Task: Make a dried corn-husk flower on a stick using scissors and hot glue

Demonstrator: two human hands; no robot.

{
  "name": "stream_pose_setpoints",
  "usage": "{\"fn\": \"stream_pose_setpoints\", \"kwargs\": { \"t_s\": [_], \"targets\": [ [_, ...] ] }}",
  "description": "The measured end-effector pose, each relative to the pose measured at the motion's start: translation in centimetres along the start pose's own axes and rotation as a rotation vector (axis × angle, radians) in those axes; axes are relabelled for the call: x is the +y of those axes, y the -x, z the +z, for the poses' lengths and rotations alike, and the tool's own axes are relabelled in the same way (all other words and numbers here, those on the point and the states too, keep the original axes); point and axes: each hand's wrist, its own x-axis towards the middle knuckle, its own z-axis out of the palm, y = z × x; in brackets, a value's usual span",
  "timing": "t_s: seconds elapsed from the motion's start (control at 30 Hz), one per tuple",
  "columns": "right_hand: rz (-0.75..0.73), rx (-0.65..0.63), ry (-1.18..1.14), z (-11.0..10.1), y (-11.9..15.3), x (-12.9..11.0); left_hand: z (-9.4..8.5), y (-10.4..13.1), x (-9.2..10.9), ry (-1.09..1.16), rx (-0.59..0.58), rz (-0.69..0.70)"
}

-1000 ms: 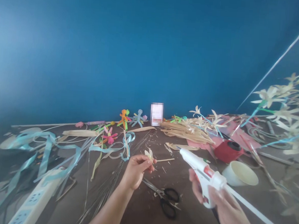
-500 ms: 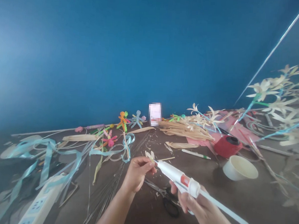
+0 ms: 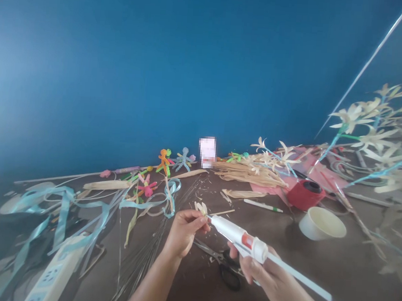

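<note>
Between its fingertips my left hand [image 3: 186, 231] pinches a small cream flower [image 3: 201, 208], whose petals point up. My right hand [image 3: 260, 267] is wrapped round a white glue gun [image 3: 238, 237] with an orange-red patch on its side. The gun's nozzle is at the base of the flower, close to my left fingertips; whether it touches cannot be told. A long white glue stick [image 3: 302, 275] sticks out of the gun's rear. Black-handled scissors [image 3: 230, 277] lie on the dark table [image 3: 192, 291] below and between my hands.
Light-blue ribbon [image 3: 65, 199], a power strip [image 3: 55, 269] and thin wires [image 3: 143, 256] lie left. Small pipe-cleaner figures [image 3: 163, 161] stand behind. Dried husks [image 3: 250, 174], a pen [image 3: 263, 206], a red object [image 3: 305, 195], a white cup [image 3: 322, 224] and pale flowers [image 3: 351, 118] are right.
The rear end of the glue gun and its stick have shifted very slightly up and left. My left hand keeps its pinch on the flower.
</note>
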Motion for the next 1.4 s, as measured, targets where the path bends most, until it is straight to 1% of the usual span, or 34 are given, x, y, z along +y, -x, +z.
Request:
{"fn": "stream_pose_setpoints", "kwargs": {
  "t_s": [0.33, 0.67, 0.83, 1.07, 1.2, 1.4],
  "targets": [
    [0.011, 0.006, 0.004, 0.0, -0.1, -1.0, -0.2, -0.1, -0.2, -0.001, 0.004, 0.001],
    [0.020, -0.066, 0.055, -0.4, -0.4, -1.1, 0.0, -0.1, 0.0, 0.011, -0.013, 0.017],
    [0.001, 0.000, 0.043, -0.2, -0.4, -1.3, 0.1, 0.0, 0.1, 0.009, 0.009, 0.001],
    [0.022, -0.009, 0.043, -0.2, -0.1, -1.1, 0.0, 0.0, 0.1, 0.001, 0.027, -0.004],
    [0.012, 0.000, 0.040, -0.4, -0.1, -0.9, 0.1, 0.0, 0.2, 0.006, 0.011, -0.005],
    [0.017, -0.007, 0.042, -0.4, -0.2, -1.5, 0.2, 0.1, 0.4, 0.011, -0.006, -0.009]
  ]
}}
